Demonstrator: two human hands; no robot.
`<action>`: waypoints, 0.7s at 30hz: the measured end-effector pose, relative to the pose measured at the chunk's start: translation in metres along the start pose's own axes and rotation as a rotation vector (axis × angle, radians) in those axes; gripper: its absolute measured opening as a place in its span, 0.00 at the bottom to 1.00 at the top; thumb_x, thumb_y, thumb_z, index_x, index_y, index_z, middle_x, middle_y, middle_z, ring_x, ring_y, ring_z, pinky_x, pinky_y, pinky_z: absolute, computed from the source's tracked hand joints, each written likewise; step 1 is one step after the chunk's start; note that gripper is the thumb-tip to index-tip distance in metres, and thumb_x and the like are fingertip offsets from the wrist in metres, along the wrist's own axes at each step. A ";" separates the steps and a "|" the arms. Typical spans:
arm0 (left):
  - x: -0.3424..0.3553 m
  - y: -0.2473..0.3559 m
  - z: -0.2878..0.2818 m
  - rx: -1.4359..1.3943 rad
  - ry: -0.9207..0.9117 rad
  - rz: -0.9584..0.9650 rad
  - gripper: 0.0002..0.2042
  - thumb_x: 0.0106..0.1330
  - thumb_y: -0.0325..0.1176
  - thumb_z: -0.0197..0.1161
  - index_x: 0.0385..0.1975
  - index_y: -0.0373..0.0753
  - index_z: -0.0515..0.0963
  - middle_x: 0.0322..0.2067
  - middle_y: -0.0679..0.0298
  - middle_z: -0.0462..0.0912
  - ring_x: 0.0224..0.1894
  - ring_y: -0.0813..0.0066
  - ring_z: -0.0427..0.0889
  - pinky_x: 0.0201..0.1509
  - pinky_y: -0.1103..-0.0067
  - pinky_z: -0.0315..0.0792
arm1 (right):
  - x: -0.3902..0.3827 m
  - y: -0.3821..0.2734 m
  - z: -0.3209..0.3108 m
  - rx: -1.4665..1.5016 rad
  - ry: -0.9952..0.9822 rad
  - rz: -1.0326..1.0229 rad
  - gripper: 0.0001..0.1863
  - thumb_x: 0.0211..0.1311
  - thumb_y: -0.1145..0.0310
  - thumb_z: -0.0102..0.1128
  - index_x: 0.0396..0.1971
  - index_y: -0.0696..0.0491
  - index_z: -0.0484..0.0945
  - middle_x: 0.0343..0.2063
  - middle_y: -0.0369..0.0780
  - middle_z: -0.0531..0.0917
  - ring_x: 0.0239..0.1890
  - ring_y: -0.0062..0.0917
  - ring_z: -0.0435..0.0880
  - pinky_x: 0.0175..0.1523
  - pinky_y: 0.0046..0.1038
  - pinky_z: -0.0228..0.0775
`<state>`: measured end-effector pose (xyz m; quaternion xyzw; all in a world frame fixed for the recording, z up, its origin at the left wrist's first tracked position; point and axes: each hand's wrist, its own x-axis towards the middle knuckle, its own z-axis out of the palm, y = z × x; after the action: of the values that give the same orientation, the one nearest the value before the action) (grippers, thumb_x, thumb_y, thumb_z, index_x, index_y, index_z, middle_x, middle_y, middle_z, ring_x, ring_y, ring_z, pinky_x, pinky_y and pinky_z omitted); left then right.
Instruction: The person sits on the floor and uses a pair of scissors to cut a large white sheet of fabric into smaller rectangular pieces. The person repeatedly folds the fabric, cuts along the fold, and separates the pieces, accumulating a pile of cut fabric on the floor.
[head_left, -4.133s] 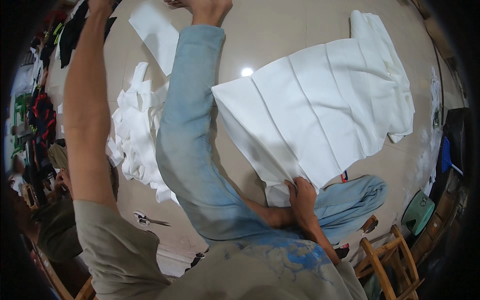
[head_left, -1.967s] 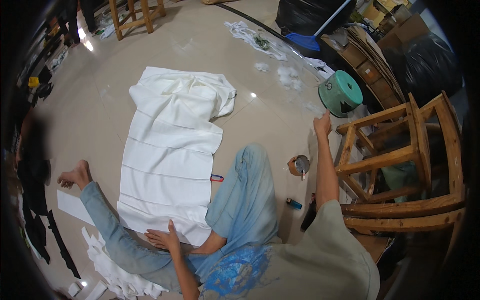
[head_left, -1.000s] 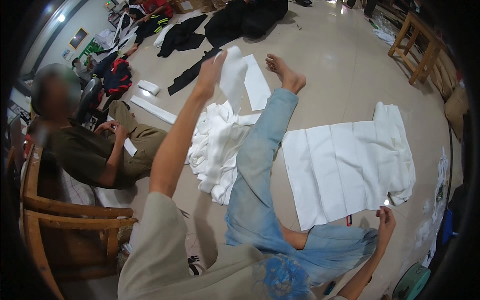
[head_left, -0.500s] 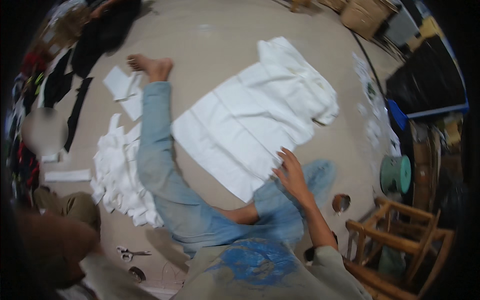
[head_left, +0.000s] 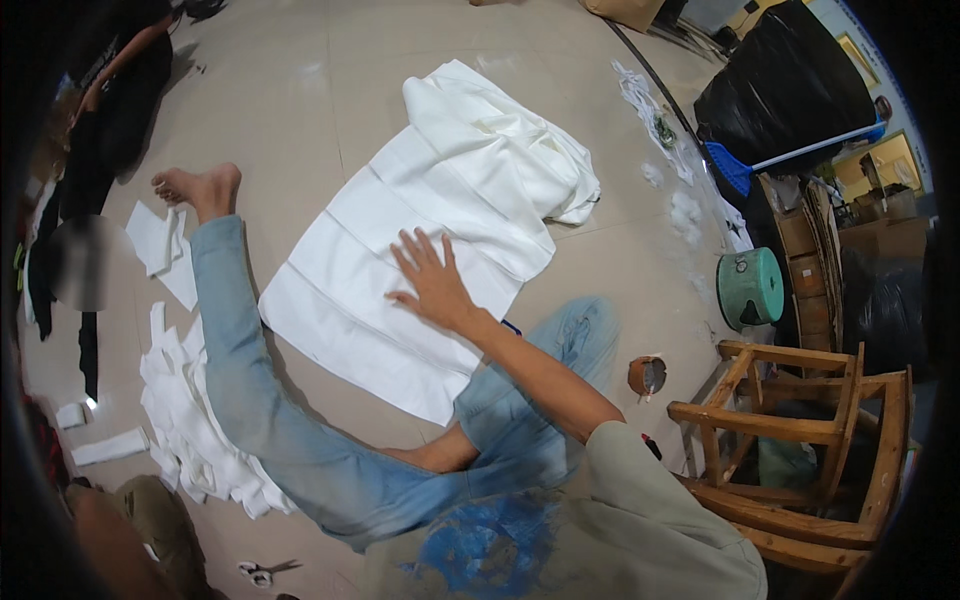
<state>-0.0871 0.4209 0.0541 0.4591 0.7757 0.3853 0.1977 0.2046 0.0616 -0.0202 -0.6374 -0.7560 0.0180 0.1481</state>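
My right hand [head_left: 435,285] rests palm-down on a large white cloth [head_left: 370,250], fingers spread and holding nothing. The cloth lies on the floor between my legs, its near part flat with parallel crease lines and its far part bunched up. My left hand is not in view. Left of my outstretched leg lies a pile of white cloth scraps [head_left: 185,425]. Beyond it are flat white pieces [head_left: 165,265] near my bare foot. A pair of scissors [head_left: 262,573] lies on the floor at the lower left.
A wooden stool frame [head_left: 780,430] stands at the right, beside a green round tub [head_left: 752,288] and a cardboard tube [head_left: 647,376]. A blue dustpan [head_left: 730,168] and black bag [head_left: 785,85] are at the far right. Other people in dark clothing [head_left: 125,100] sit at the left.
My right hand has moved forward and left, from above my bent knee onto the white cloth. The view has shifted to the right. The cloth looks unmoved.
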 end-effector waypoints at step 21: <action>-0.137 0.024 -0.097 -0.349 0.153 0.601 0.42 0.74 0.44 0.58 0.77 0.28 0.44 0.78 0.40 0.45 0.82 0.52 0.42 0.83 0.59 0.39 | 0.029 -0.016 0.009 0.161 0.111 0.202 0.37 0.75 0.50 0.56 0.74 0.58 0.64 0.78 0.53 0.56 0.81 0.51 0.49 0.79 0.63 0.37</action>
<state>-0.0689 0.2693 0.1269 0.5958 0.5411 0.5862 0.0926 0.1832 0.0884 -0.0197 -0.6963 -0.6747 0.0581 0.2378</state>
